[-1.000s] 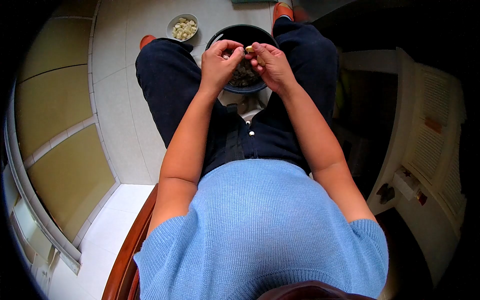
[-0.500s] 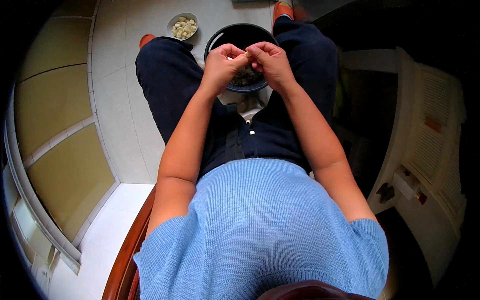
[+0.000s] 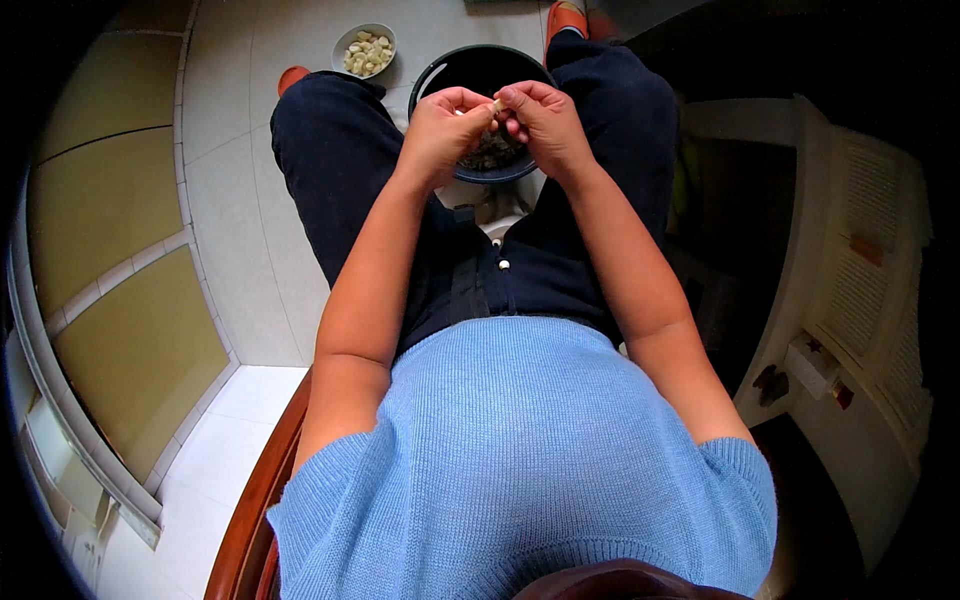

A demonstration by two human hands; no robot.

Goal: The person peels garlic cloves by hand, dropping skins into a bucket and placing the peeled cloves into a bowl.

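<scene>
Both hands' fingers (image 3: 513,97) pinch a pale piece (image 3: 499,105).

Left forearm (image 3: 368,270) and right forearm (image 3: 632,255) reach forward, converging, elbows slightly bent; left hand (image 3: 438,135) and right hand (image 3: 548,128) nearly fingertip to fingertip, thumbs pinching toward index fingers, other fingers curled, both wrists close to straight

The tiled floor (image 3: 228,215) is running down the left of the frame. Near the top, left of centre, it is carrying a bowl (image 3: 337,58), with orange shoes (image 3: 567,20) standing either side.
</scene>
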